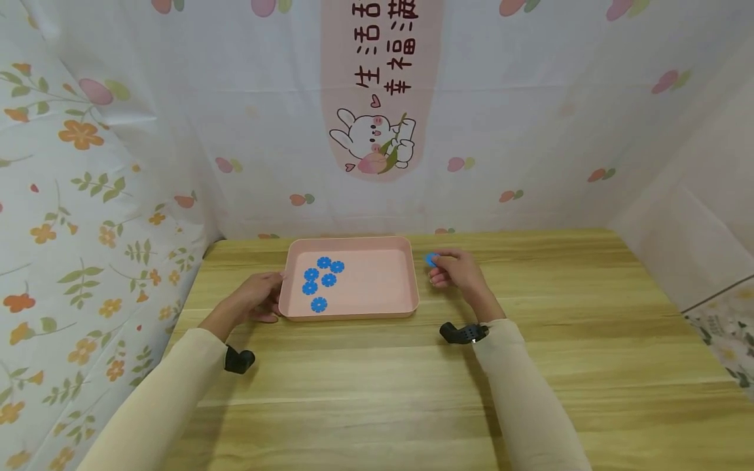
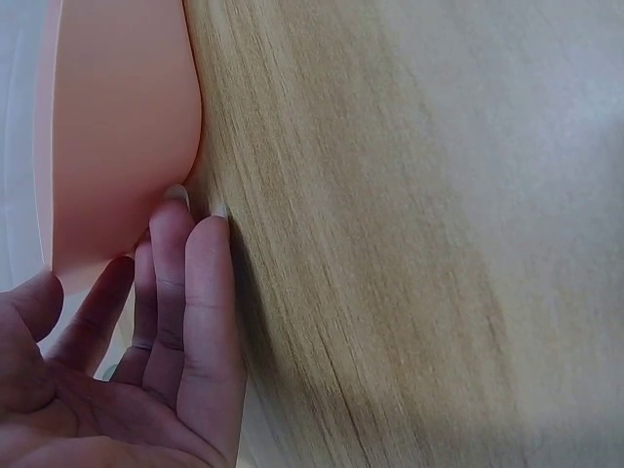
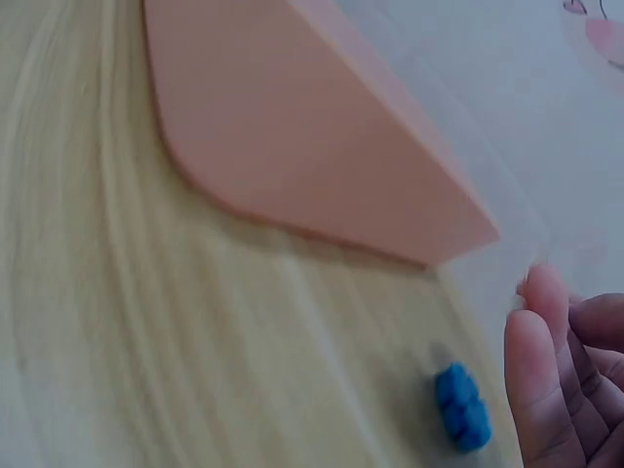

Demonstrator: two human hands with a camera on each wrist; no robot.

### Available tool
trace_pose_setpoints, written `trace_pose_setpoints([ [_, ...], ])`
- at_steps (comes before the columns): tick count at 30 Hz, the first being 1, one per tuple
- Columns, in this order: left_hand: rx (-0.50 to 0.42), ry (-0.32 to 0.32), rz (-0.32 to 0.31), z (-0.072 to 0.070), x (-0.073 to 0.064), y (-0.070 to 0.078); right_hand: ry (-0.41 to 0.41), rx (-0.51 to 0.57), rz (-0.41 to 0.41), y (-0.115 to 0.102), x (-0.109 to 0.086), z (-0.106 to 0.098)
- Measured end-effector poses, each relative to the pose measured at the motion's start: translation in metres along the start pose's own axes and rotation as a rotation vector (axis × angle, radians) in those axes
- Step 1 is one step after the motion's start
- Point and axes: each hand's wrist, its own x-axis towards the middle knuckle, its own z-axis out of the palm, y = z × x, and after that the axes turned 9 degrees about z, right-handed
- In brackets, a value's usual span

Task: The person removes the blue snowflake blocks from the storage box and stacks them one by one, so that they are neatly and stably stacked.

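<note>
Firstly, at nine o'clock of the pink tray (image 1: 377,284), the left hand (image 1: 263,294) holds its side: thumb at the rim, and the fingers (image 2: 169,244) against the outer wall, close to each other. I think this hold should be light but firm, so that the tray does not slide or tip. Inside, from about eight to eleven o'clock of the tray's middle, six blue flowers (image 1: 328,280) lie flat. Near three o'clock, outside the tray, is a single blue flower (image 1: 431,260), with the right hand (image 1: 462,271) just beside it. Its fingers are bent and near together; the right wrist view shows a gap between the visible fingertips and the flower, so I cannot tell if they pinch anything. Such a small piece is probably best taken by its edge, with thumb and forefinger, not pressed from above.

As for the room, a flowered cloth (image 1: 112,196) hangs at nine o'clock, a white curtain (image 1: 265,131) with a sideways rabbit drawing (image 1: 371,140) at twelve, and a pale sheet (image 1: 695,150) towards two. The wooden table (image 1: 353,386) has brown streaks.
</note>
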Motion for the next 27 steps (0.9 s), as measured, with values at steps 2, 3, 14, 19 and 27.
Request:
trace_pose_setpoints([
  [2, -0.002, 0.000, -0.001, 0.000, 0.000, 0.000, 0.013, 0.003, 0.013, 0.004, 0.000, -0.003],
  [3, -0.002, 0.001, -0.002, 0.001, 0.000, 0.000, 0.017, 0.003, 0.018, 0.006, 0.000, -0.004],
  [14, 0.011, 0.003, -0.006, 0.000, -0.002, 0.002, 0.016, 0.049, 0.082, 0.022, 0.004, -0.009],
  [19, 0.006, -0.001, -0.005, 0.000, -0.001, 0.002, 0.020, 0.030, 0.076, 0.025, 0.006, -0.009],
  [27, 0.003, 0.001, -0.011, 0.001, 0.000, 0.002, 0.020, 0.000, 0.087, 0.026, 0.009, -0.008],
])
